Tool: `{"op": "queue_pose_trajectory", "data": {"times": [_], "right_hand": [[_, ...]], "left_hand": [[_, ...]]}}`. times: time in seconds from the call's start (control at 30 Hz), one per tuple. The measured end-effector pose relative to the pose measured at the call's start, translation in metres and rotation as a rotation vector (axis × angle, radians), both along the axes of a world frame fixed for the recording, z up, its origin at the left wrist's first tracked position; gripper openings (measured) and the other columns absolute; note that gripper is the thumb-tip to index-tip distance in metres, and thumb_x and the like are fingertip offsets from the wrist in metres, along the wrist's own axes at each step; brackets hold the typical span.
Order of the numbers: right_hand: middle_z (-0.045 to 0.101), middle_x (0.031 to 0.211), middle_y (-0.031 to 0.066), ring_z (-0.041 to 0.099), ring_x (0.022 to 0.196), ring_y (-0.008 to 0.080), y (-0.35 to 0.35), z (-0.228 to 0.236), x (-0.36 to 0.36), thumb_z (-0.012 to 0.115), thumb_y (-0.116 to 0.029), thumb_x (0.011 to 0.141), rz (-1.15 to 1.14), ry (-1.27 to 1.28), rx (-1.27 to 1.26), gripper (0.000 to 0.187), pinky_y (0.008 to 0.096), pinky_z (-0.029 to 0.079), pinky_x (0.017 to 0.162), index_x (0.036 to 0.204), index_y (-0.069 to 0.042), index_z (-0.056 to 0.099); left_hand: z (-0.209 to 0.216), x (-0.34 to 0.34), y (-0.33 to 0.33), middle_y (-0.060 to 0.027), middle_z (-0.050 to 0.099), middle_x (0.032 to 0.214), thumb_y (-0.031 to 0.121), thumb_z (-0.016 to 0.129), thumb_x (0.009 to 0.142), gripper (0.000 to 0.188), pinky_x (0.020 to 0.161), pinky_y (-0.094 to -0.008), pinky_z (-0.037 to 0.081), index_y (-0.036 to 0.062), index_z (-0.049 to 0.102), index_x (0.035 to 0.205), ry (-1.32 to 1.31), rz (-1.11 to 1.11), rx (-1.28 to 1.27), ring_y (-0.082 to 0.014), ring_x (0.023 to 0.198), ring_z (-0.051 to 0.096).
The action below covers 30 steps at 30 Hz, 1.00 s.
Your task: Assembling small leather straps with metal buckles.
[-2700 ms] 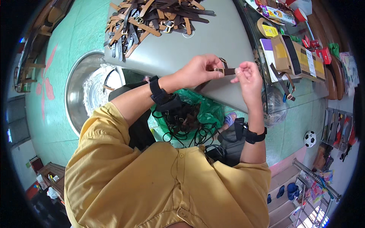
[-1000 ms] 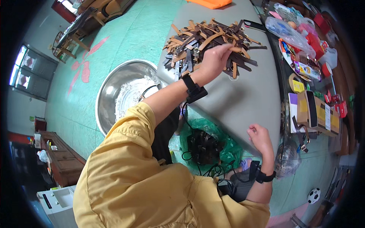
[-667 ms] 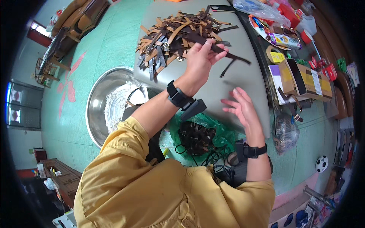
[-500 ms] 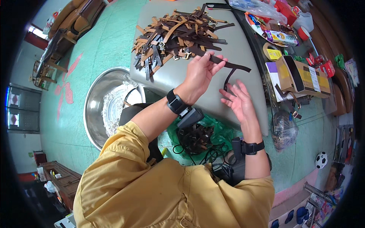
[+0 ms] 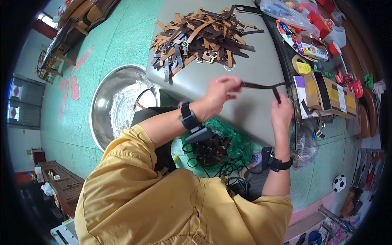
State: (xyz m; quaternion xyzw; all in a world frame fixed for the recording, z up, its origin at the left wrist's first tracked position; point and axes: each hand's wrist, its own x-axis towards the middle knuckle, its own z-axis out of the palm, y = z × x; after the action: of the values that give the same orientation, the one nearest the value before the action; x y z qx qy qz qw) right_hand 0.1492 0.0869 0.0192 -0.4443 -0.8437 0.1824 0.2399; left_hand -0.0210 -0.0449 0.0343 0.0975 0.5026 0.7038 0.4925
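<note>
Over the grey padded surface [image 5: 250, 122], a dark brown leather strap [image 5: 261, 86] with a short side branch is stretched between my hands. My left hand [image 5: 222, 93] has its fingers closed on the strap's left end. My right hand [image 5: 282, 112] pinches the branch that hangs down near the other end; its fingertips are partly hidden. Beyond my left hand lies a heap of brown and tan leather straps [image 5: 204, 38], some with metal buckles. A pale ring-shaped thing [image 5: 230, 68] lies at the heap's near edge.
A steel basin [image 5: 98, 114] stands on the floor at left. Below the padded surface's near edge sits a green plastic bag [image 5: 241, 141] with dark straps [image 5: 212, 151] in it. At right are a cardboard box [image 5: 339, 98], a buckled strap [image 5: 312, 118] and yellow tape [image 5: 301, 67].
My left hand has shifted slightly down and right, away from the heap, with the strap. My right hand, spread open before, has moved right and closed on the strap's branch, pulling it taut.
</note>
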Motion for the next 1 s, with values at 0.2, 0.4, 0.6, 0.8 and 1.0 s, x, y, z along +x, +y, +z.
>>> {"op": "queue_pose_trajectory", "data": {"times": [0.2,0.4,0.6,0.8,1.0], "right_hand": [[0.054,0.099,0.0154,0.051,0.095,0.0309,0.008,0.007,-0.008,0.05,0.0,0.075,0.088,-0.235,0.378,0.036,0.0392,0.043,0.083,0.11,-0.003,0.057],[0.05,0.122,0.0177,0.049,0.108,0.0344,-0.008,-0.041,-0.066,0.044,0.004,0.075,0.489,-0.136,0.145,0.038,0.0392,0.04,0.093,0.111,-0.001,0.056],[0.049,0.123,0.0207,0.049,0.11,0.0365,-0.012,-0.048,-0.066,0.042,0.004,0.078,0.534,-0.155,-0.083,0.035,0.0408,0.041,0.093,0.11,0.002,0.055],[0.053,0.118,0.0206,0.05,0.109,0.0365,-0.007,-0.041,-0.058,0.048,0.001,0.08,0.45,-0.214,-0.077,0.031,0.0392,0.041,0.094,0.109,0.002,0.055],[0.054,0.11,0.019,0.052,0.1,0.0366,-0.013,-0.044,-0.05,0.052,0.002,0.075,0.495,-0.163,-0.079,0.028,0.0421,0.044,0.086,0.103,0.003,0.056]], "left_hand": [[-0.072,0.041,-0.013,-0.0029,0.061,0.069,0.013,0.061,0.085,0.01,0.052,-0.0234,0.048,0.0036,0.061,0.083,0.11,-0.432,-0.155,-0.0119,0.059,0.058],[-0.09,0.08,0.018,-0.0126,0.062,0.07,0.014,0.053,0.089,0.019,0.053,-0.0294,0.055,-0.0039,0.054,0.081,-0.137,-0.331,-0.193,-0.0192,0.056,0.062],[-0.082,0.016,0.025,-0.0174,0.062,0.07,0.02,0.05,0.085,0.024,0.052,-0.0335,0.052,-0.0008,0.06,0.079,0.52,-0.593,-0.429,-0.0236,0.056,0.061],[-0.079,-0.116,0.029,-0.0109,0.052,0.097,0.011,0.053,0.08,0.024,0.07,-0.0402,0.049,0.0042,0.053,0.102,1.878,-0.03,-0.735,-0.0299,0.091,0.054],[-0.078,-0.146,0.031,-0.0098,0.053,0.094,0.011,0.052,0.08,0.019,0.07,-0.0367,0.05,0.0045,0.054,0.098,2.032,-0.312,-0.692,-0.0269,0.091,0.055]]}}
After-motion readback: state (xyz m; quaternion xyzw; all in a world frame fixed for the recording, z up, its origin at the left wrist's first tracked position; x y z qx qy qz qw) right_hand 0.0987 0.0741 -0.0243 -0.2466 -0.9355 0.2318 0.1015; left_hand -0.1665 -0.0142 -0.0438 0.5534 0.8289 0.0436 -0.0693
